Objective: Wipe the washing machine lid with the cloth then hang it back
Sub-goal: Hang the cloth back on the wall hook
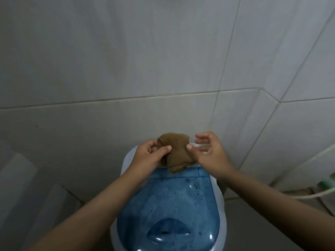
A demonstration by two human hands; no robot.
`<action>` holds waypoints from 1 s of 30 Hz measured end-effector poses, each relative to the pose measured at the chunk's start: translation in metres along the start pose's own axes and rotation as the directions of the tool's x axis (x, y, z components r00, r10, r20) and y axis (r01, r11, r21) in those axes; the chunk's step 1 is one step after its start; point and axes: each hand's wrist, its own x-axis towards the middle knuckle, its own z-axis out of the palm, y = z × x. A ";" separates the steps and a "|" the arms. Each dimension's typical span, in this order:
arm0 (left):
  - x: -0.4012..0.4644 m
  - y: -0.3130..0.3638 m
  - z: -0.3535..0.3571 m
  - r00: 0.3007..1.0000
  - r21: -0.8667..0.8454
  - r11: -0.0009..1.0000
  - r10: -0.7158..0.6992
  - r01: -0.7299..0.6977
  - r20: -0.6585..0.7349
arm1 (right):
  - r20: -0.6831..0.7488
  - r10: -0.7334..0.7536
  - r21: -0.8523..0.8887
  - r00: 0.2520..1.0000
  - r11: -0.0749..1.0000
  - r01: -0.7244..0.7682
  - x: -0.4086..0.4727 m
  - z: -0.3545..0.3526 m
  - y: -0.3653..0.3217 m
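A small brown cloth (pixel 175 151) is bunched up above the far end of the washing machine lid (pixel 168 205). The lid is translucent blue, wet with droplets, in a white rim. My left hand (pixel 146 156) pinches the cloth's left side between thumb and fingers. On the cloth's right side, my right hand (pixel 208 153) presses its thumb against the edge, while its other fingers are spread apart behind. Both forearms reach in from the bottom corners.
Grey tiled walls (pixel 126 60) rise right behind the machine and meet in a corner at the right. A pale hose (pixel 308 194) and something green (pixel 326 183) lie at the right edge. A pale ledge (pixel 18 178) stands at the left.
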 end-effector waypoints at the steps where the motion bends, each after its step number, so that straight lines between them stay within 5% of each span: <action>1: 0.000 0.011 -0.002 0.999 -0.009 0.999 -0.038 0.038 -0.012 | -0.039 -0.076 -0.046 0.996 0.996 0.074 -0.001 -0.003 -0.009; 4: -0.015 0.062 -0.007 0.984 -0.054 0.982 -0.179 0.180 0.021 | 0.163 -0.358 -0.227 0.919 0.893 0.388 -0.018 -0.023 -0.058; 7: -0.034 0.125 -0.012 0.959 -0.031 0.962 -0.269 0.273 0.090 | 0.377 -0.331 -0.254 0.865 0.861 0.440 -0.032 -0.038 -0.122; 14: -0.083 0.333 -0.026 0.908 -0.022 0.918 -0.387 0.395 0.161 | 0.271 -0.393 -0.246 0.879 0.854 0.458 -0.040 -0.072 -0.339; 20: -0.130 0.512 -0.044 0.900 0.350 0.873 -0.409 0.339 0.149 | 0.188 -0.466 -0.215 0.865 0.840 0.499 -0.031 -0.093 -0.525; 25: -0.166 0.587 -0.067 0.962 0.382 0.924 -0.104 0.000 0.252 | 0.270 -0.534 -0.278 0.801 0.753 0.596 -0.029 -0.091 -0.622; 30: -0.172 0.611 -0.113 0.966 0.335 0.906 0.241 -0.260 0.098 | 0.374 -0.600 -0.297 0.707 0.645 0.705 -0.026 -0.073 -0.679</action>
